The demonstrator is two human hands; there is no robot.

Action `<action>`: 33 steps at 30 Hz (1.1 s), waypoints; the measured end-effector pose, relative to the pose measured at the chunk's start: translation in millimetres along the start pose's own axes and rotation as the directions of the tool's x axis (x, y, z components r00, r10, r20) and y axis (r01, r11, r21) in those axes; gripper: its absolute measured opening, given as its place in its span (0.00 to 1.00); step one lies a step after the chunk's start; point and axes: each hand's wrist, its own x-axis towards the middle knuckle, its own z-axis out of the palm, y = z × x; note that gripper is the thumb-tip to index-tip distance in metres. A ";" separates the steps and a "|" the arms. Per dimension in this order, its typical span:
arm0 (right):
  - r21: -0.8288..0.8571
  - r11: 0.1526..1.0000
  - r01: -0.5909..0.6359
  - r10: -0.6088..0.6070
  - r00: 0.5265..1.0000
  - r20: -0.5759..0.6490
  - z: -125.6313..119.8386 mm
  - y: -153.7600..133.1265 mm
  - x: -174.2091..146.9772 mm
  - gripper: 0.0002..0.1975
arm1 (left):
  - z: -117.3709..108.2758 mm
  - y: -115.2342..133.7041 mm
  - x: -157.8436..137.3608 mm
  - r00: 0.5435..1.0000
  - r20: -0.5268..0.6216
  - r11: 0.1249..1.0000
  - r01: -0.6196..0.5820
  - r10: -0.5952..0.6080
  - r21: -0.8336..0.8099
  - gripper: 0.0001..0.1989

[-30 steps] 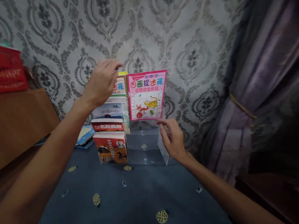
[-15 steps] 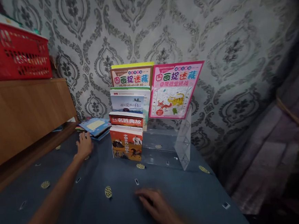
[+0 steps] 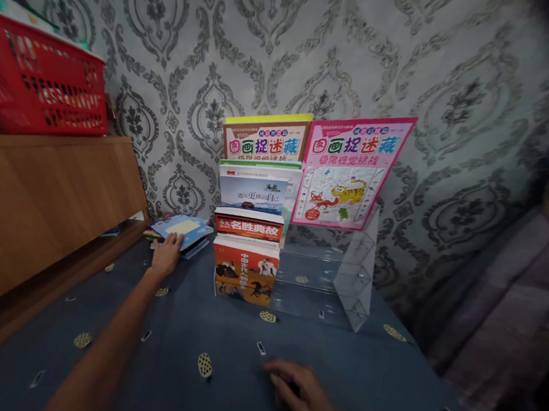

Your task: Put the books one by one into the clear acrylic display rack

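The left hand (image 3: 166, 256) touches the book stack (image 3: 188, 229), left of centre, whether gripping I cannot tell; the right hand (image 3: 302, 388), bottom centre, is released, loosely curled; a clear rack (image 3: 356, 281) holds books (image 3: 248, 266) mid-frame.

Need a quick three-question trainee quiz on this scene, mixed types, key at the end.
1. Which hand is at the blue-topped pile of books?
2. True or false: the pink book stands at the back of the clear rack.
3. Fill in: the basket on the wooden cabinet is ____ in colour.

Key:
1. The left hand.
2. True.
3. Red.
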 end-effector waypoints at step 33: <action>-0.014 0.999 0.031 -0.031 0.999 -0.025 -3.3 -25.1 -3.8 0.25 | -55.4 42.2 -252.2 0.821 0.181 0.827 -0.559 0.541 0.064 0.16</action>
